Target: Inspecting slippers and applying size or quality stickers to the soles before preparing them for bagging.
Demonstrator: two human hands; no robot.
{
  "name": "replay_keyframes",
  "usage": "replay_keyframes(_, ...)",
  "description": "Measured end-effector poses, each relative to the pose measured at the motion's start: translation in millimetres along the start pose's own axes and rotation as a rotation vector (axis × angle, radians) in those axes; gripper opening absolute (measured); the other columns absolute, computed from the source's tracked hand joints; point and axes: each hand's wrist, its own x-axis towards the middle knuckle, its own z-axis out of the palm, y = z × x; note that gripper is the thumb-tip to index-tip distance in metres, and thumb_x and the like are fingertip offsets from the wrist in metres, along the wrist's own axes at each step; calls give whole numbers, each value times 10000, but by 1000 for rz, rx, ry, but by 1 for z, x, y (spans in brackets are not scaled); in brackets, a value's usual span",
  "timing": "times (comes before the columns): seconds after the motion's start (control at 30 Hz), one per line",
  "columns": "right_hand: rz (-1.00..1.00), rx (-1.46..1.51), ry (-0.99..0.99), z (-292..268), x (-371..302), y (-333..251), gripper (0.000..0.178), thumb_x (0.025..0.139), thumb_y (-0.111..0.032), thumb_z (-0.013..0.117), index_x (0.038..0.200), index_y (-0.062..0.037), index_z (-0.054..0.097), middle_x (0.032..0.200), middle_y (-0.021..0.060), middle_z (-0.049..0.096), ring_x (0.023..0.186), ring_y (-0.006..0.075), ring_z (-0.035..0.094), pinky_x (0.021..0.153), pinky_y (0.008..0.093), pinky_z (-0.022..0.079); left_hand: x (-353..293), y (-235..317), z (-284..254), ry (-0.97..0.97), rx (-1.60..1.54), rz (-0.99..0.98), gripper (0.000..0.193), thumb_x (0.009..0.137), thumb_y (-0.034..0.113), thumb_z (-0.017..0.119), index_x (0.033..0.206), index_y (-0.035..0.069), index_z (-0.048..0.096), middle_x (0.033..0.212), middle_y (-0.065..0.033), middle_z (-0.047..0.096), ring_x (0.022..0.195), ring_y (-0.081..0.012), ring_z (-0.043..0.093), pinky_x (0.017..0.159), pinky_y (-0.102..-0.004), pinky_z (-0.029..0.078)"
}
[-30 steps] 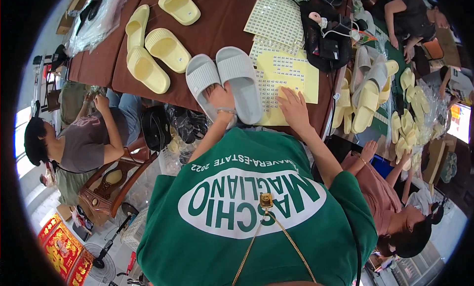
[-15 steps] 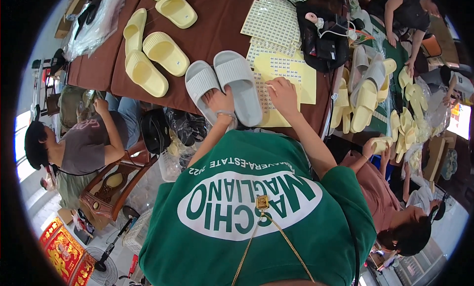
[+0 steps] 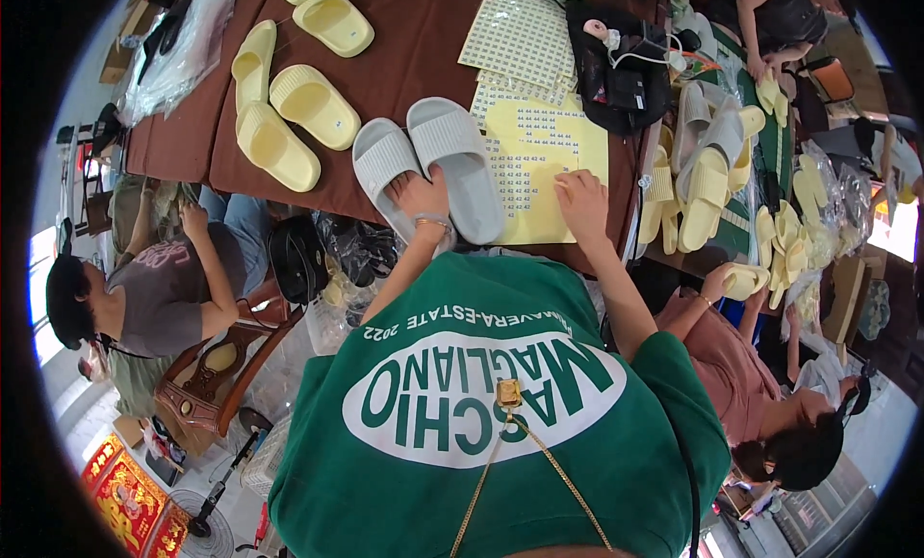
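A pair of grey slippers stands at the table's near edge. My left hand [image 3: 421, 200] is tucked into the left grey slipper [image 3: 385, 154] and grips it, fingertips hidden beneath the ribbed strap. The right grey slipper [image 3: 464, 187] lies against it, untouched. Just right of the pair is a yellow sticker sheet [image 3: 547, 216] with rows of small printed labels, partly peeled away. Above its right side my right hand [image 3: 584, 204] is closed with bent fingers, thumb and forefinger close together; anything between them is too small to make out.
Several pale yellow slippers [image 3: 316, 107] lie at the left of the brown-covered table [image 3: 414, 38]. More sticker sheets [image 3: 517, 40] and a black bag [image 3: 616, 72] with a cable are at the back. Grey and yellow slippers [image 3: 707, 197] pile up at right. Co-workers sit on both sides.
My right hand has moved right, from the printed labels to the sheet's right side. My left hand stays in the grey slipper. The whole view has shifted slightly.
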Motion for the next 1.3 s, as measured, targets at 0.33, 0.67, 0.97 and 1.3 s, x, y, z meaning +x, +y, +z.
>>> replay_keyframes(0.33, -142, -44, -39, 10, -5, -24, 148, 745, -193, 662, 887, -165, 630, 846, -16, 549, 826, 169, 545, 752, 336, 388, 0, 1, 0, -19, 12, -6, 557, 820, 414, 504, 930, -126, 586, 1053, -289, 585, 1066, -398, 493, 1037, -479, 240)
replay_keyframes(0.67, -69, -70, -110, 17, -3, -29, 98, 764, -183, 648, 833, -148, 588, 826, -5, 548, 825, 181, 548, 745, 347, 381, 1, -1, 2, 26, 16, 19, 591, 816, 423, 494, 957, -145, 579, 1060, -294, 584, 1064, -402, 501, 1033, -476, 249)
replay_keyframes(0.97, -18, -11, -154, 15, -3, -33, 142, 782, -185, 635, 874, -123, 545, 875, 36, 527, 850, 233, 537, 723, 383, 413, 1, 1, -1, -43, 20, -36, 589, 814, 434, 493, 941, -132, 595, 1059, -292, 587, 1075, -400, 497, 1036, -472, 248)
replay_keyframes(1.3, -30, -2, -180, 19, -2, -25, 148, 781, -195, 638, 856, -118, 536, 863, 55, 511, 844, 253, 530, 713, 389, 413, 0, 1, -4, -37, 12, -13, 571, 815, 422, 495, 937, -127, 597, 1060, -302, 580, 1084, -403, 490, 1052, -478, 222)
